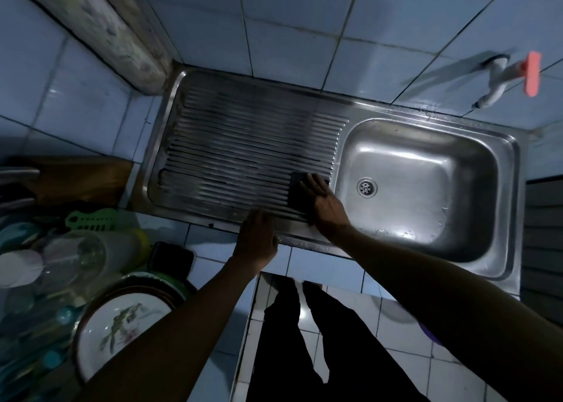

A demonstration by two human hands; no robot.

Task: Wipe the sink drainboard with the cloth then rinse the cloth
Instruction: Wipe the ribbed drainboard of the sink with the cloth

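A ribbed steel drainboard (243, 145) fills the left half of the sink unit. A dark cloth (296, 188) lies flat on its near right corner, beside the basin (426, 173). My right hand (324, 200) presses down on the cloth with fingers spread, covering its right part. My left hand (257, 237) rests palm down on the front rim of the sink, holding nothing. The basin has a round drain (366, 187) in its floor. A white tap (495, 81) with a pink handle sticks out of the tiled wall above the basin.
A patterned plate (122, 325) stands in a stack of dishes at the lower left, with plastic cups (61, 261) and a green rack piece (91, 218) behind it. A concrete post (122, 32) rises at the back left corner. Blue tiles cover the wall and counter.
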